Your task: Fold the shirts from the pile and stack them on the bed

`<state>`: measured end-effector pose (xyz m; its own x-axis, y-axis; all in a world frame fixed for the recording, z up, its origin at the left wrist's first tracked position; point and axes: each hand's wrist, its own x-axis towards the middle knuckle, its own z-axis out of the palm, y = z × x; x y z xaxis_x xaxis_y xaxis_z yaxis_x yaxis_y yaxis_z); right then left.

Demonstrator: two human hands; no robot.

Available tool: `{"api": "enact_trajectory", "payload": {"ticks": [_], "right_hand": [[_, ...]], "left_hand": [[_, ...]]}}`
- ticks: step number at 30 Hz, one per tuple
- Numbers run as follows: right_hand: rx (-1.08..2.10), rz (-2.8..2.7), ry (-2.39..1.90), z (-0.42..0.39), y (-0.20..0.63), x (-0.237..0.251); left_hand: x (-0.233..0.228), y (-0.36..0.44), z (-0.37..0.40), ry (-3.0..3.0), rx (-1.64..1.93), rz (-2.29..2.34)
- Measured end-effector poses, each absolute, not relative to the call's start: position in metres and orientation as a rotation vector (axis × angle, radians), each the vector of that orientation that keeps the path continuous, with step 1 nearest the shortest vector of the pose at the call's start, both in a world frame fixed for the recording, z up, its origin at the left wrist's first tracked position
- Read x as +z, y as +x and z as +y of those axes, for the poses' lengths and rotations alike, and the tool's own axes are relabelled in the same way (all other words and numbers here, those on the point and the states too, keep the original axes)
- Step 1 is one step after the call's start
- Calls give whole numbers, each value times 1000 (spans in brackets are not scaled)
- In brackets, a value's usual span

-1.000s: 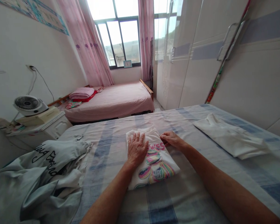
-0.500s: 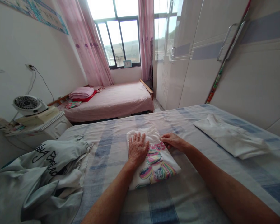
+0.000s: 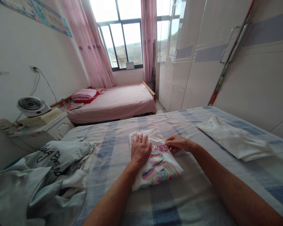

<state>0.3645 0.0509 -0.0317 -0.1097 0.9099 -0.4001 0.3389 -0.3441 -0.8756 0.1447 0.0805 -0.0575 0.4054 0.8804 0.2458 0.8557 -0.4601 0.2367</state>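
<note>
A folded white T-shirt [image 3: 159, 164] with pink lettering and a multicoloured print lies in front of me on the blue-and-white bedsheet [image 3: 108, 169]. My left hand [image 3: 141, 151] rests flat on its upper left part, fingers slightly spread. At the shirt's right edge, my right hand [image 3: 181, 143] has its fingers pinched together on the fabric; the fingertips are partly hidden. To the right lies a folded white garment [image 3: 233, 138], apart from both hands. On the left is a loose heap of pale grey-green clothing [image 3: 37, 182] with black script lettering.
A second bed [image 3: 118, 102] with a pink sheet stands beyond, below the window. A small fan [image 3: 31, 106] sits on a box on the white cabinet [image 3: 58, 127] at left. Tall glossy wardrobes [image 3: 202, 62] line the right side.
My right hand has shifted very slightly to the right at the shirt's edge. My left hand stays flat on the shirt. The view has moved a little.
</note>
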Motion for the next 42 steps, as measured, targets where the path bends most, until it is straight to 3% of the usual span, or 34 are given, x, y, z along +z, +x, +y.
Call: {"api": "enact_trajectory", "payload": {"ticks": [7,14,21,30,38,42], "right_hand": [[1606,-1335,-1565,48,367,-31],[1477,-1325,-1686,51,369,-31],[1558,-1445,-1647,43,369,-25],[1186,-1479,-1590,53,360,-31],[859,-1391,-1736,64,349,-51],[859,-1393,-1753,66,355,-50]], "left_hand": [[-60,144,82,2585,516,1594],[-60,144,82,2588,503,1591],[-60,143,82,2593,514,1588],[-28,167,49,2709,576,1457],[-54,176,32,2697,430,1274],[-55,175,34,2684,426,1250]]}}
